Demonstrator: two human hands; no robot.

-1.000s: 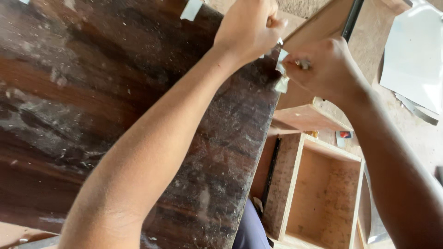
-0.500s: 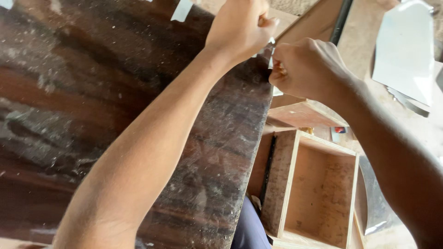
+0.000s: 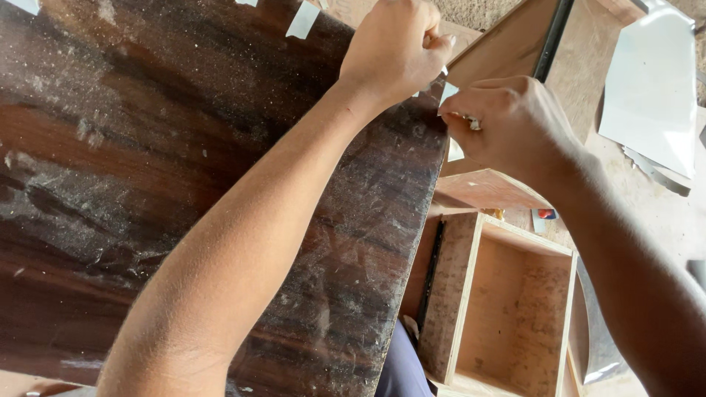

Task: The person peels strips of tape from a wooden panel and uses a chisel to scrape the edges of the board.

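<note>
A dark, dusty wooden board (image 3: 147, 169) is filling most of the view, its right edge curving down past the middle. Below and to the right of it an open plywood box (image 3: 507, 309) is sitting, and a white sheet (image 3: 651, 88) is lying near the top right corner. The left hand (image 3: 393, 48) is curling into a fist at the board's upper right edge, fingers together and pinching a pale strip of tape (image 3: 447, 92) that is running down the edge. The right hand (image 3: 507, 125) is closing just beside it, fingertips pressed together on the same strip. More bits of tape (image 3: 303, 20) are sticking along the board's top edge.

Compared with half a second ago, both hands are sitting slightly lower and nearer each other in the view, and the right hand is turning more over the board's edge.

The strip is mostly hidden behind the fingers, so its length is hard to make out. The box is cut off at the bottom.
</note>
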